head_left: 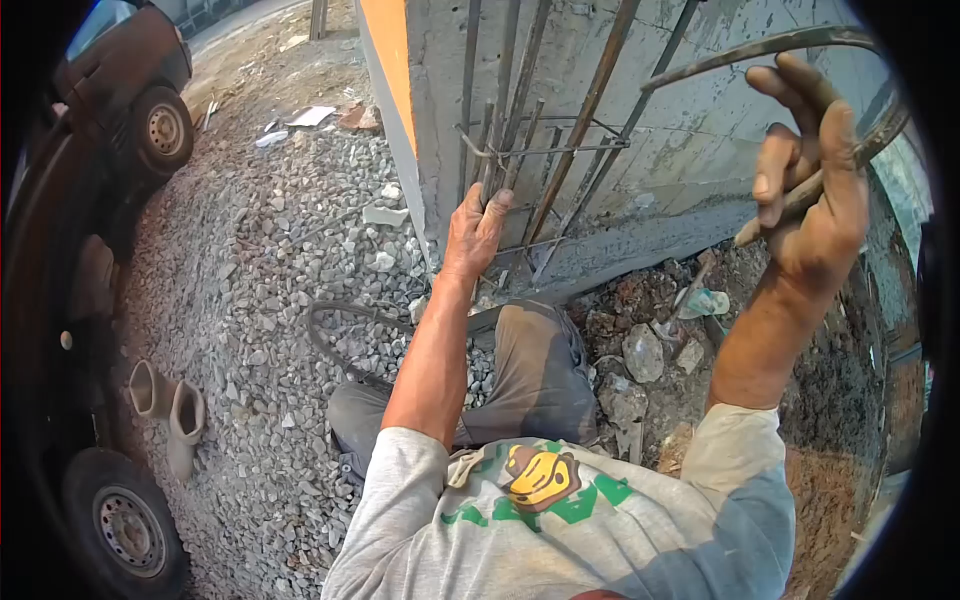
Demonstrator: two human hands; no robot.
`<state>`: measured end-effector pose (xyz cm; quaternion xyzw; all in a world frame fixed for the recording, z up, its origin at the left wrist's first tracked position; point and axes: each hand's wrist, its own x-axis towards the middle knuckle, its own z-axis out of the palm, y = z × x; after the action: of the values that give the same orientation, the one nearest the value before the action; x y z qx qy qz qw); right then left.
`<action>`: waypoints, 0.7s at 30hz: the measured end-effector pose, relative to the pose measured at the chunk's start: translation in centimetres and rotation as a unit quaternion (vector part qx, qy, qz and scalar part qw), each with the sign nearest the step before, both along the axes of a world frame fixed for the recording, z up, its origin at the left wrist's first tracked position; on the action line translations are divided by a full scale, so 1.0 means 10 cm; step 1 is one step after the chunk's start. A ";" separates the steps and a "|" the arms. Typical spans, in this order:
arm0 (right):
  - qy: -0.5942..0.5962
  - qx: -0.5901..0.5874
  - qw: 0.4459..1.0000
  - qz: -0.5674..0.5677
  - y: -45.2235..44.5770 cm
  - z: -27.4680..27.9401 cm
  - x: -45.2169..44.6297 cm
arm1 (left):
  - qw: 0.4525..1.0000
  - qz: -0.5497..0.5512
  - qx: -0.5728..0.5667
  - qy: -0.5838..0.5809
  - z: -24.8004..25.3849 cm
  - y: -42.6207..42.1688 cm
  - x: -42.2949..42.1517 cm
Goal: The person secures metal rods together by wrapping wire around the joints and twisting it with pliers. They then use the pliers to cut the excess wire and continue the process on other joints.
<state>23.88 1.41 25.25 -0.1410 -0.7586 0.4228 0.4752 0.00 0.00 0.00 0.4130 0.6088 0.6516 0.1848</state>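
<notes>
A concrete wall (740, 150) stands at one o'clock, upright bars (592, 90) before it at twelve. Between one and two, a curved bar (780, 42) arches up from the right hand (825, 190), its fingers loosely crooked round it. The left hand (475, 235), near centre, closes on the uprights low down. That loose hold could let the curved bar slip or swing.

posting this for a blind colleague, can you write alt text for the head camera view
A person's left hand grips upright steel bars by a concrete wall, while the raised right hand holds a bent dark rod. On the picture's left, boots stand on gravel beside a dark vehicle.
</notes>
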 end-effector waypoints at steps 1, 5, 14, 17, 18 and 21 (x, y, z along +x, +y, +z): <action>0.001 0.001 1.000 -0.001 0.00 0.01 -0.01 | 1.000 -0.006 0.025 -0.010 0.01 -0.01 0.00; -0.070 -0.037 0.996 -0.050 -0.09 -1.19 -0.16 | 0.995 -0.042 0.059 -0.073 0.22 -0.10 0.09; -0.016 -0.425 0.860 0.280 -0.36 -1.76 -0.53 | 0.954 -0.123 0.040 -0.272 0.16 0.08 -0.06; -0.110 -0.453 0.842 0.272 -0.39 -1.68 -0.59 | 0.928 -0.082 0.014 -0.364 0.39 0.01 0.04; -0.103 -0.462 0.837 0.276 -0.41 -1.67 -0.60 | 0.925 -0.113 0.028 -0.361 0.37 0.04 -0.02; -0.094 -0.435 0.861 0.244 -0.47 -1.58 -0.64 | 0.934 -0.110 0.049 -0.337 0.34 0.07 0.00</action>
<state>17.47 -3.30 9.40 -0.1828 -0.5486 0.7973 0.1731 -0.03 0.74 3.44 0.2419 0.4290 0.7573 0.4289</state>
